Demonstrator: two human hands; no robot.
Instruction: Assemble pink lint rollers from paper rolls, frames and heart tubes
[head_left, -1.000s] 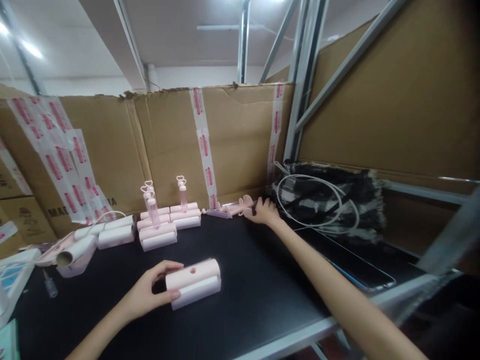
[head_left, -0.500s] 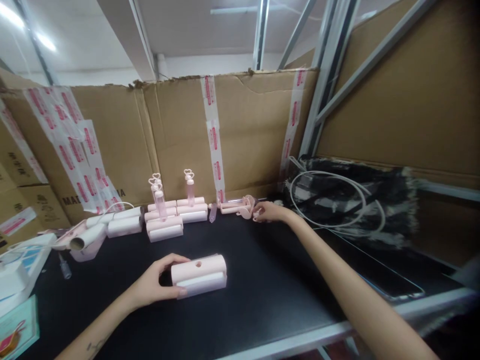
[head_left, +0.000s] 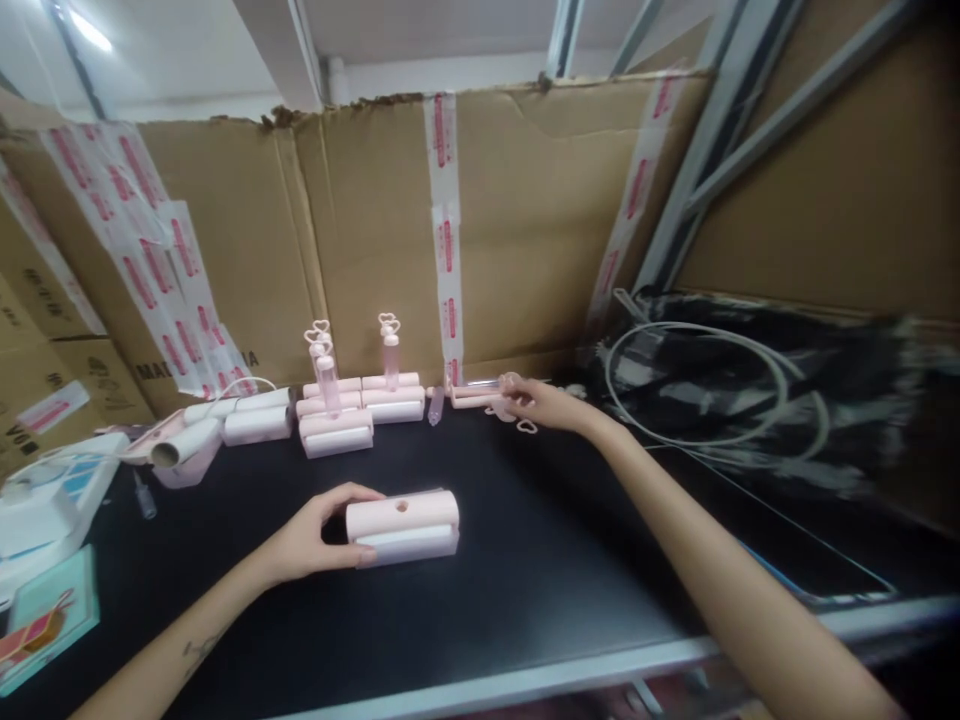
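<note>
Left hand (head_left: 311, 535) clamped on the left end of a pink roller (head_left: 403, 525), lying flat near the middle of the black table (head_left: 525, 600), hole in its top facing up. Right hand (head_left: 544, 405) stretched to the table's back edge, fingers closed around a heart-topped tube (head_left: 517, 410) lying there, just beside the cardboard wall (head_left: 375, 240). Further left, more rollers (head_left: 334, 420), two with upright tubes (head_left: 390, 350). To the right, a black bag (head_left: 750, 400) with a white cable (head_left: 697, 380) coiled on it.
</note>
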